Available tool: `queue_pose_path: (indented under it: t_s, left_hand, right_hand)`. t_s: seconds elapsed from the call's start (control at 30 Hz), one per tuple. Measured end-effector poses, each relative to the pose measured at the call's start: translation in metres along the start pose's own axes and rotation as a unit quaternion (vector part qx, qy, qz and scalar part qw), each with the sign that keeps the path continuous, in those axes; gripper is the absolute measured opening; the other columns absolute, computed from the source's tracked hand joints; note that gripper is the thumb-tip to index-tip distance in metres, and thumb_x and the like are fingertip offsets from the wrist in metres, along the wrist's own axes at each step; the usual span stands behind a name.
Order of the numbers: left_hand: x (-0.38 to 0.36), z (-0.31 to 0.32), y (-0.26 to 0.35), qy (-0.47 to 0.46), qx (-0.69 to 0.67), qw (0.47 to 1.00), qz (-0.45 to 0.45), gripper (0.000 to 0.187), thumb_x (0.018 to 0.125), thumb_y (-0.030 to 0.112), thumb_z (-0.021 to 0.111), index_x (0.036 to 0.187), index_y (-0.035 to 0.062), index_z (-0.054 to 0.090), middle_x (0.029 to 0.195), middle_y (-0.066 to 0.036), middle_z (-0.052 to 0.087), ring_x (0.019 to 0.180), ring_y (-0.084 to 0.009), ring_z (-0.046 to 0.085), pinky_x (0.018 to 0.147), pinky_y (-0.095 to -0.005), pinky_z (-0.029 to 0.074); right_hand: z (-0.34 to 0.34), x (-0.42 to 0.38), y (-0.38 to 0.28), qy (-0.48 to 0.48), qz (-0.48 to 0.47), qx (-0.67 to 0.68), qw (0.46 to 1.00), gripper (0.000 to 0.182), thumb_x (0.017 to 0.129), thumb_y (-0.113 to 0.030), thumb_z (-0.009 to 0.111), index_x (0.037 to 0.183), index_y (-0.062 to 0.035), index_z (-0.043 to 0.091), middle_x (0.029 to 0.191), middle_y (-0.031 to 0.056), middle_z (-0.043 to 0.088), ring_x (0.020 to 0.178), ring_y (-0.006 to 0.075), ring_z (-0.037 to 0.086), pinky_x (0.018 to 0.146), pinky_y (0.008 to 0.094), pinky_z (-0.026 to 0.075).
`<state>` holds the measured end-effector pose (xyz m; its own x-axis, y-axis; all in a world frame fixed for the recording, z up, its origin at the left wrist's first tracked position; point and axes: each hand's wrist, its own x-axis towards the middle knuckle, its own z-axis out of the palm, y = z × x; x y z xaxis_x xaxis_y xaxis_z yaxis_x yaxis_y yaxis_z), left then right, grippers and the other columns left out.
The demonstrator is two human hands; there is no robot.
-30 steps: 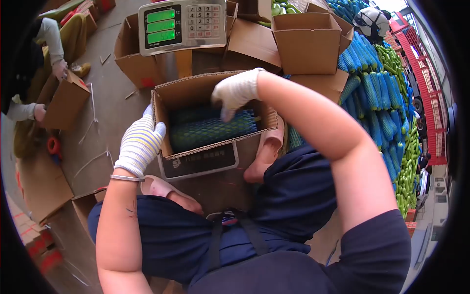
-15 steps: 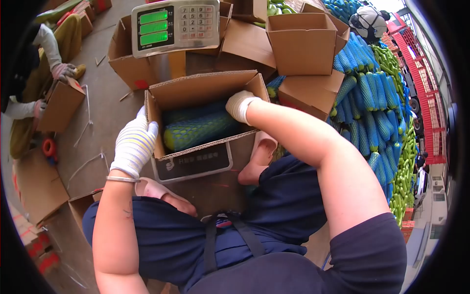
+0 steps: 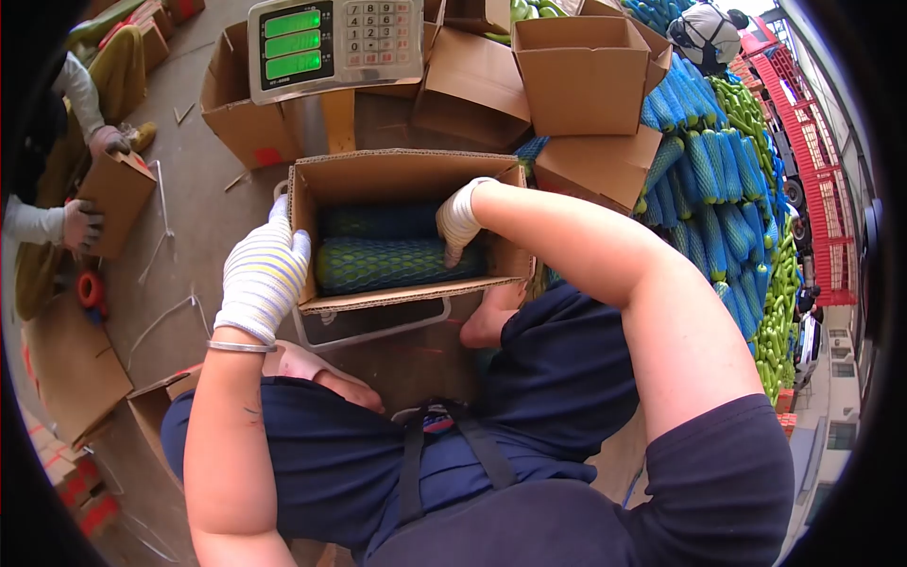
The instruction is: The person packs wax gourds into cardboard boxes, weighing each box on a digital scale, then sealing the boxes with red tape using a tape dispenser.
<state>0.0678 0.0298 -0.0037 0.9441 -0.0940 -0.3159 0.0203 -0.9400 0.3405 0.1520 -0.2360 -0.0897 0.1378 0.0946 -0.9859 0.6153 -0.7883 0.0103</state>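
Note:
An open cardboard box (image 3: pixel 406 166) stands before me on a low platform, with long green vegetables (image 3: pixel 397 260) in blue netting lying lengthwise inside. My left hand (image 3: pixel 265 269), in a striped white glove, grips the box's left wall, its thumb near the rim and its fingers along the outside. Inside the right part of the box is my right hand (image 3: pixel 461 222), also gloved. Its fingers curl down onto the right portion of the front netted vegetable; part of the grip is hidden. Beyond the box, a scale display (image 3: pixel 335 47) shows lit green readouts.
Empty cartons (image 3: pixel 581 76) stand behind and to the right. A large pile of netted vegetables (image 3: pixel 713 170) lies at right, with loose green ones beside it. At left, a co-worker's gloved hands (image 3: pixel 83 225) hold a carton (image 3: pixel 123 203). A red tape roll (image 3: pixel 91 289) lies nearby.
The box has turned straighter and shifted slightly right, covering more of the platform. The front vegetable lies more level. My right hand's fingers have reached lower onto it; my left hand stays on the wall.

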Motion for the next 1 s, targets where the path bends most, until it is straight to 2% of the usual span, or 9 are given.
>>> queue_pose_path:
  t_s: [0.07, 0.13, 0.27, 0.5, 0.67, 0.77, 0.87, 0.93, 1.0]
  left_hand:
    - [0.002, 0.002, -0.003, 0.001, -0.003, 1.0, 0.004, 0.054, 0.096, 0.025, 0.052, 0.146, 0.0068, 0.043, 0.111, -0.028, 0.067, 0.102, -0.0441, 0.063, 0.091, -0.0503, 0.049]
    - [0.006, 0.001, -0.004, 0.008, -0.005, 1.0, 0.011, 0.054, 0.096, 0.025, 0.052, 0.146, 0.0075, 0.043, 0.111, -0.028, 0.067, 0.102, -0.044, 0.063, 0.09, -0.0503, 0.05]
    - [0.007, 0.003, 0.0, 0.018, 0.0, 1.0, -0.005, 0.053, 0.096, 0.025, 0.051, 0.145, 0.0074, 0.044, 0.111, -0.028, 0.067, 0.102, -0.0441, 0.063, 0.09, -0.0507, 0.05]
    - [0.003, 0.006, -0.003, 0.074, -0.022, 0.997, 0.003, 0.046, 0.096, 0.025, 0.053, 0.137, 0.0056, 0.053, 0.111, -0.029, 0.066, 0.103, -0.0464, 0.061, 0.09, -0.0521, 0.048]
    - [0.001, 0.002, -0.017, 0.047, -0.076, 0.995, 0.042, 0.05, 0.101, 0.031, 0.055, 0.138, -0.001, 0.053, 0.126, -0.025, 0.064, 0.117, -0.0391, 0.061, 0.098, -0.0414, 0.046]
    - [0.0, -0.003, -0.016, 0.032, -0.07, 0.997, 0.014, 0.066, 0.101, 0.041, 0.055, 0.142, -0.0096, 0.045, 0.139, -0.027, 0.055, 0.13, -0.0352, 0.052, 0.109, -0.0366, 0.037]
    - [0.012, 0.007, -0.047, 0.061, -0.114, 0.99, 0.059, 0.062, 0.105, 0.04, 0.051, 0.147, -0.0035, 0.041, 0.147, -0.02, 0.05, 0.134, -0.0269, 0.048, 0.111, -0.0347, 0.035]
    - [0.021, 0.007, -0.062, 0.108, -0.121, 0.983, 0.086, 0.06, 0.105, 0.037, 0.05, 0.151, -0.0014, 0.037, 0.151, -0.017, 0.046, 0.135, -0.0236, 0.046, 0.112, -0.0329, 0.034]
    - [0.029, 0.005, -0.075, 0.116, -0.176, 0.973, 0.096, 0.06, 0.106, 0.034, 0.05, 0.152, 0.0005, 0.034, 0.146, -0.015, 0.047, 0.132, -0.0228, 0.046, 0.111, -0.0324, 0.034]
  right_hand:
    - [-0.001, 0.002, -0.009, 0.034, 0.007, 0.003, 0.999, 0.074, 0.081, -0.057, 0.074, 0.137, -0.0099, 0.06, 0.139, 0.0134, 0.06, 0.123, 0.0324, 0.059, 0.104, 0.0438, 0.045]
    - [-0.009, 0.0, -0.016, 0.042, -0.014, -0.037, 0.998, 0.093, 0.073, -0.053, 0.078, 0.148, -0.0068, 0.046, 0.144, 0.0175, 0.054, 0.132, 0.0337, 0.052, 0.11, 0.0423, 0.04]
    - [-0.006, -0.025, -0.062, 0.249, -0.138, 0.268, 0.921, 0.097, 0.068, -0.04, 0.082, 0.15, -0.0066, 0.043, 0.142, 0.0222, 0.054, 0.134, 0.0339, 0.05, 0.111, 0.0391, 0.039]
    - [-0.018, -0.033, -0.05, 0.283, -0.135, 0.14, 0.939, 0.091, 0.071, -0.038, 0.08, 0.148, -0.0053, 0.045, 0.143, 0.0207, 0.054, 0.133, 0.0351, 0.05, 0.111, 0.0393, 0.04]
    - [0.057, -0.195, 0.026, 0.513, -0.279, 0.346, 0.735, 0.045, 0.093, -0.029, 0.068, 0.129, -0.0028, 0.063, 0.119, 0.0138, 0.07, 0.111, 0.0209, 0.065, 0.1, 0.0321, 0.049]
    - [0.16, -0.207, 0.105, 0.499, -0.315, 0.582, 0.559, 0.033, 0.099, -0.02, 0.058, 0.126, -0.0032, 0.066, 0.106, 0.0043, 0.074, 0.091, 0.0088, 0.068, 0.081, 0.0241, 0.055]
    - [0.299, -0.142, 0.144, 0.652, 0.056, 0.466, 0.596, 0.038, 0.092, -0.026, 0.063, 0.123, -0.0043, 0.066, 0.107, 0.0169, 0.073, 0.101, 0.027, 0.069, 0.089, 0.0336, 0.054]
    - [0.372, -0.091, 0.118, 0.532, 0.317, 0.484, 0.618, 0.062, 0.082, -0.042, 0.068, 0.127, 0.0012, 0.061, 0.119, 0.025, 0.067, 0.115, 0.0355, 0.064, 0.099, 0.0429, 0.049]
    - [0.437, -0.016, 0.103, 0.466, 0.346, 0.572, 0.58, 0.084, 0.076, -0.047, 0.073, 0.14, 0.0027, 0.049, 0.13, 0.0273, 0.06, 0.122, 0.0368, 0.059, 0.104, 0.0417, 0.047]
